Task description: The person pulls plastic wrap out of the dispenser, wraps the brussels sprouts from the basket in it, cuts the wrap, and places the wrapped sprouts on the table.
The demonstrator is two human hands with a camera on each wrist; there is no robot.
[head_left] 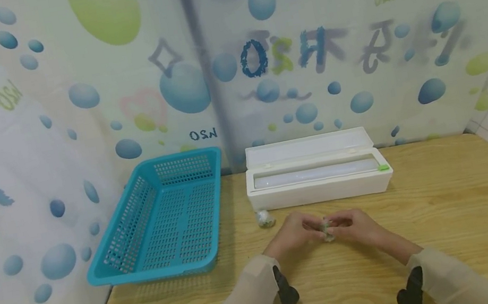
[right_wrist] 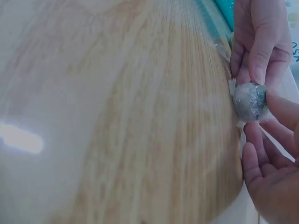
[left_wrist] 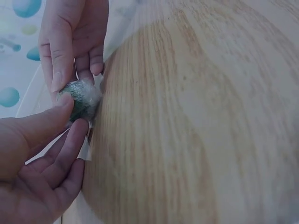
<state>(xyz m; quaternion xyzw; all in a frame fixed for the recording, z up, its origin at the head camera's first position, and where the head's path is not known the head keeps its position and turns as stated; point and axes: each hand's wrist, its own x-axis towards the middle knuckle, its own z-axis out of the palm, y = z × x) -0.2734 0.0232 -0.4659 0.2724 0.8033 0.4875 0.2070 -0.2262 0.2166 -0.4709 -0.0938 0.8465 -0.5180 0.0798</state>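
A small round green thing wrapped in crinkled clear plastic film (left_wrist: 85, 99) is between both hands, low over the table; its kind is hidden by the film. My left hand (head_left: 297, 230) pinches it from the left with thumb and fingertips. From the right, my right hand (head_left: 358, 227) pinches the opposite side, its thumb and fingers curled. The right wrist view shows the wrapped ball (right_wrist: 250, 101) pale and shiny on one side, dark green on the other. A second film-wrapped ball (head_left: 265, 219) lies on the table, left of my hands.
Behind the hands stands a long white cling film box (head_left: 321, 193), lid raised, with a roll inside and a green slider (head_left: 383, 167) at its right end. A blue perforated plastic basket (head_left: 211, 233) is at the left. The wooden table (head_left: 465, 201) meets a patterned curtain (head_left: 338, 77) behind.
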